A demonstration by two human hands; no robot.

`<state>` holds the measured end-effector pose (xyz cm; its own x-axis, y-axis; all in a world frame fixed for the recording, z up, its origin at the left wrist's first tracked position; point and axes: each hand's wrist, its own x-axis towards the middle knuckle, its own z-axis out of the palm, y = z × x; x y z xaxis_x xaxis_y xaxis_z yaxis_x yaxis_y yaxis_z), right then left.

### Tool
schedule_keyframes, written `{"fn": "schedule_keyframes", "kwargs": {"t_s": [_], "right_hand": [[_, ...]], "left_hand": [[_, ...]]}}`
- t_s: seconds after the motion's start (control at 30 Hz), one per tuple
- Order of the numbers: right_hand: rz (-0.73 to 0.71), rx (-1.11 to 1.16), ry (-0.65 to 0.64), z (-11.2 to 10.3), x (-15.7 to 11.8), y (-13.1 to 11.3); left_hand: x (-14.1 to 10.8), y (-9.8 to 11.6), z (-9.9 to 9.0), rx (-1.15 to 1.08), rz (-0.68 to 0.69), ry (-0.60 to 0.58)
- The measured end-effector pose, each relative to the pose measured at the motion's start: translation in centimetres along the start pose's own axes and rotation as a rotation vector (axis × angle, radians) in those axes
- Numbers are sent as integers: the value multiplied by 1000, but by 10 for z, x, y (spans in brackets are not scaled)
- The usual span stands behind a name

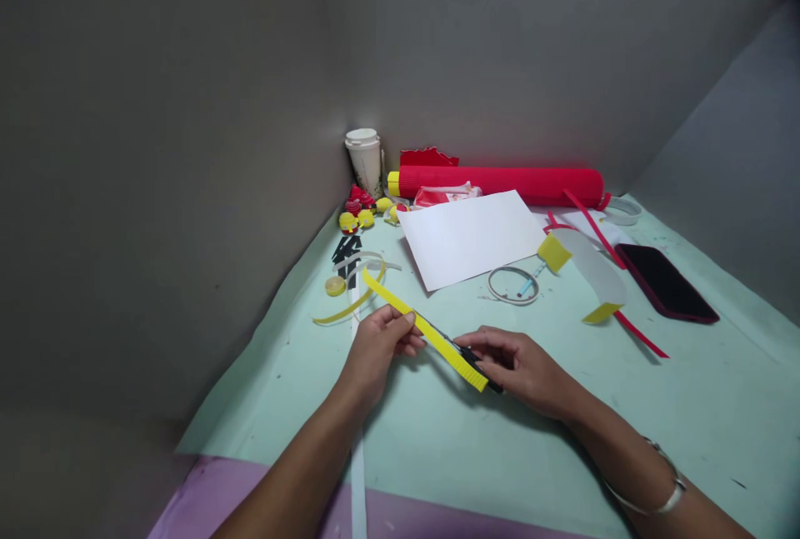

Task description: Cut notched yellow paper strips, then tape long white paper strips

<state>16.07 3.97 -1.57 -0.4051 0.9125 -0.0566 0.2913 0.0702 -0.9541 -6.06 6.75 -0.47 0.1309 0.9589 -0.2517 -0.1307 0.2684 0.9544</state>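
Observation:
My left hand (382,345) pinches a yellow corrugated paper strip (447,350) near its middle, thumb on top. The strip slants from the upper left down to the lower right, held above the green table cover. In my right hand (522,368) is a pair of scissors (478,364) with black handles. Their blades lie along the strip's edge, pointing toward my left fingers; whether they are parted I cannot tell. The strip's lower end partly covers the scissor handles.
Behind my hands lie a white sheet (472,239), a tape ring (512,285) and a red corrugated roll (500,182). To the right is a phone (666,281). A paper cup (364,160), coiled paper pieces (357,210), black strips (347,256) and a small yellow roll (335,286) sit at the left.

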Motion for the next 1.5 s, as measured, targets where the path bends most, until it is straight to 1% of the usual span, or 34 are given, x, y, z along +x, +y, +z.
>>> {"fn": "schedule_keyframes", "kwargs": {"t_s": [0.17, 0.37, 0.53, 0.73, 0.93, 1.13, 1.5], "right_hand": [[8, 18, -9, 1, 0, 0], [26, 48, 15, 1, 0, 1], [35, 54, 0, 1, 0, 2], [24, 58, -11, 1, 0, 3], [10, 30, 0, 2, 0, 2], [44, 73, 11, 0, -1, 2], [11, 34, 2, 2, 0, -1]], "left_hand": [[-1, 0, 0, 5, 3, -4], [-1, 1, 0, -1, 5, -3], [-1, 0, -1, 3, 9, -16], [0, -3, -1, -1, 13, -26], [-1, -1, 0, -1, 9, -12], [-2, 1, 0, -15, 6, -10], [-2, -1, 5, -28, 5, -55]]}}
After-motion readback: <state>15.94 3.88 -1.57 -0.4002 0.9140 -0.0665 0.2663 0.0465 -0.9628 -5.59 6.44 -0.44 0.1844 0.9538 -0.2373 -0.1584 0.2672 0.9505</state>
